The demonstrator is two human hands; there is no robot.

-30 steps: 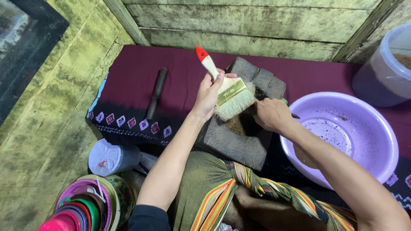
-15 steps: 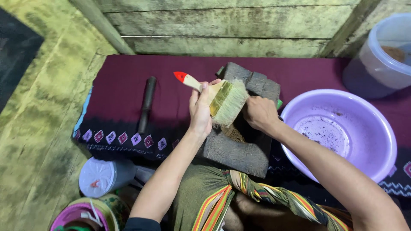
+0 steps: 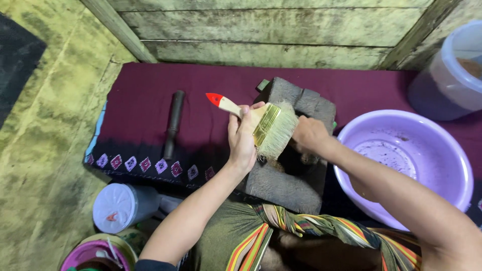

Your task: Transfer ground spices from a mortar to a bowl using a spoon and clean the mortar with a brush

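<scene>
The brush [image 3: 261,128] sits over the middle of the grinding stone [image 3: 291,175] — a wide paintbrush with a pale wooden handle, a red tip, a brass-coloured band and pale bristles. Its handle points away from the stone toward the upper left, and its bristles fan down and to the right onto the stone's hollow. The left hand [image 3: 242,138] is closed around the handle just behind the band, fingers wrapped over the top, so the brush head juts out from that hand toward the other one. The right hand [image 3: 309,134] rests on the stone just beside the bristles, fingers curled down into the hollow; whether it grips anything there I cannot tell.

The stone is grey and rough, lying on a dark maroon cloth [image 3: 150,100] with a patterned border. Left of the stone on the cloth lies a dark stone roller [image 3: 173,123], well apart from the brush. Right of the stone, touching or nearly so, stands a purple basin [image 3: 442,150] — beyond it a pale bucket [image 3: 452,75]. Below and left of the stone lies a white jar [image 3: 123,206], off the cloth.
</scene>
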